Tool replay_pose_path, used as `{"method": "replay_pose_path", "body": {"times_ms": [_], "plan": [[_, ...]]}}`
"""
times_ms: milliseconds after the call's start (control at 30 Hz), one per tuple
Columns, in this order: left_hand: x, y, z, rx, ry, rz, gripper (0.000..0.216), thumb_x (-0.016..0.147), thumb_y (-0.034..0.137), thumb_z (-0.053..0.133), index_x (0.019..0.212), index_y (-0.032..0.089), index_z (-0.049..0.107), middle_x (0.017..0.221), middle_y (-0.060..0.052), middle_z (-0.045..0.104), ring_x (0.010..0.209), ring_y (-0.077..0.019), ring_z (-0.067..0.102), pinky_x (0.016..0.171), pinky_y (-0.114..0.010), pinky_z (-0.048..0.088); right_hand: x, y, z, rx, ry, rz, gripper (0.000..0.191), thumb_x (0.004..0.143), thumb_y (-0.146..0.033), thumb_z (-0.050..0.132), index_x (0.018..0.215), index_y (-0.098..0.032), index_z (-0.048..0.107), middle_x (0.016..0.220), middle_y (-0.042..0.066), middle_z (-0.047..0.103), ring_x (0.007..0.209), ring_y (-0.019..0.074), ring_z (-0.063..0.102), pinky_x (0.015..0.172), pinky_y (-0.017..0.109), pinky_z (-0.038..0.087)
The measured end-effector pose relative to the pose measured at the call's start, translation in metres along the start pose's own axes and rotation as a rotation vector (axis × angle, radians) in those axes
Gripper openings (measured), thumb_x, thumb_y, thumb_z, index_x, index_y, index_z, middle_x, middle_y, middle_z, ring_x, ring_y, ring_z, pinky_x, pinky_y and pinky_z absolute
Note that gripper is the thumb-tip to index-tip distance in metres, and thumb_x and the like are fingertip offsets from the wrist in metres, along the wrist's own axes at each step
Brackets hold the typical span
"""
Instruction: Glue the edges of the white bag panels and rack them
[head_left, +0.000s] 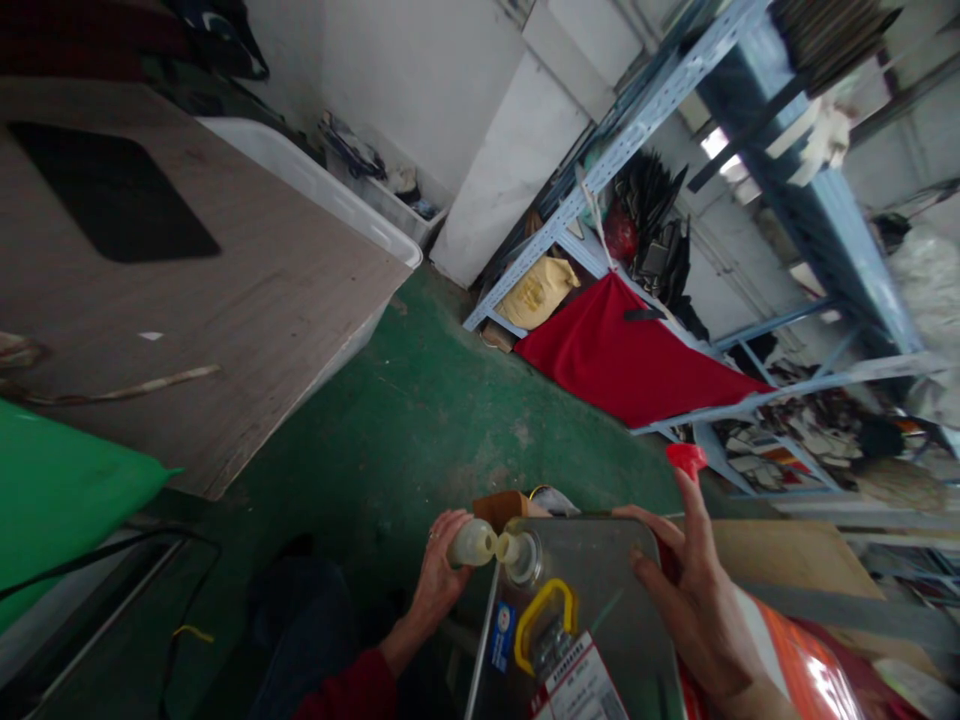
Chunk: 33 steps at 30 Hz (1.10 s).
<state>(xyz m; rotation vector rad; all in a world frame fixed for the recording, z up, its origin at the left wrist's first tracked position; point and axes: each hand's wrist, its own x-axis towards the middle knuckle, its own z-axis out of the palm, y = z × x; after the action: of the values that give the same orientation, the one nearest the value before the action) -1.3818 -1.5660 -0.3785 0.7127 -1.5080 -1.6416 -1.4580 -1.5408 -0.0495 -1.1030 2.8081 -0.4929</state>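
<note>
the left hand (pixel 437 568) is wrapped around a small pale bottle (pixel 471 543), its mouth held against the spout (pixel 513 552) of the metal tin (pixel 600 570), so the two openings meet. the tin lies between the hands, just right of the left hand. the right hand (pixel 697 605) grips the tin's edge, thumb over the top, presumably to steady it; its index finger stands up with a red piece (pixel 686 458) at the tip, kept out of the way of the grip. the yellow handle (pixel 524 628) sits near the spout. in this dim, blurred view i cannot tell whether liquid passes. ahead of both hands spreads a scuffed green floor (pixel 450 420); beyond the left hand, a wood-grain bench (pixel 277 300) carries a black mat (pixel 116 195). ahead of the right hand, a red cloth (pixel 622 355) hangs on blue shelving (pixel 667 100).
</note>
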Motion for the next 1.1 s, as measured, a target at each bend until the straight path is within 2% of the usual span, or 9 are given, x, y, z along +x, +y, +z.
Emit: {"method": "replay_pose_path", "body": {"times_ms": [333, 633, 800, 900, 1100], "plan": [[0.005, -0.003, -0.007, 0.017, -0.01, 0.011, 0.05, 0.072, 0.041, 0.069, 0.116, 0.02, 0.059, 0.122, -0.013, 0.061, 0.117, -0.0326, 0.052, 0.102, -0.057, 0.036, -0.002, -0.002, 0.007, -0.023, 0.016, 0.001, 0.074, 0.084, -0.032, 0.044, 0.148, -0.024, 0.007, 0.111, 0.007, 0.065, 0.104, 0.0258, 0.058, 0.099, 0.052, 0.038], [0.005, -0.007, -0.005, -0.051, -0.048, -0.02, 0.049, 0.071, 0.034, 0.071, 0.115, 0.016, 0.061, 0.124, -0.016, 0.059, 0.119, -0.032, 0.051, 0.102, -0.053, 0.038, 0.0, -0.003, 0.011, -0.094, 0.017, -0.017, 0.077, 0.079, -0.026, 0.043, 0.148, -0.028, 0.007, 0.111, 0.003, 0.067, 0.104, 0.0265, 0.061, 0.096, 0.051, 0.04], [0.006, -0.006, -0.007, -0.088, -0.07, -0.065, 0.052, 0.071, 0.037, 0.07, 0.116, 0.014, 0.06, 0.128, -0.019, 0.056, 0.122, -0.0332, 0.048, 0.103, -0.053, 0.037, -0.001, -0.006, 0.013, -0.117, 0.009, -0.031, 0.078, 0.079, -0.025, 0.042, 0.148, -0.027, 0.005, 0.11, 0.004, 0.066, 0.098, 0.0261, 0.063, 0.093, 0.051, 0.042], [0.007, -0.005, -0.007, -0.092, -0.069, -0.091, 0.051, 0.069, 0.033, 0.071, 0.115, 0.013, 0.061, 0.128, -0.019, 0.055, 0.122, -0.033, 0.048, 0.104, -0.053, 0.036, -0.001, -0.005, 0.015, -0.122, 0.0, -0.045, 0.077, 0.08, -0.024, 0.041, 0.148, -0.026, 0.005, 0.11, 0.005, 0.066, 0.1, 0.0259, 0.063, 0.094, 0.051, 0.041], [0.008, -0.006, -0.005, -0.083, -0.081, -0.115, 0.047, 0.068, 0.026, 0.07, 0.114, 0.018, 0.062, 0.128, -0.014, 0.057, 0.122, -0.0309, 0.049, 0.105, -0.052, 0.036, -0.001, -0.006, 0.016, -0.152, -0.001, -0.036, 0.077, 0.08, -0.026, 0.042, 0.147, -0.028, 0.006, 0.11, 0.003, 0.066, 0.097, 0.0261, 0.064, 0.092, 0.051, 0.044]]}}
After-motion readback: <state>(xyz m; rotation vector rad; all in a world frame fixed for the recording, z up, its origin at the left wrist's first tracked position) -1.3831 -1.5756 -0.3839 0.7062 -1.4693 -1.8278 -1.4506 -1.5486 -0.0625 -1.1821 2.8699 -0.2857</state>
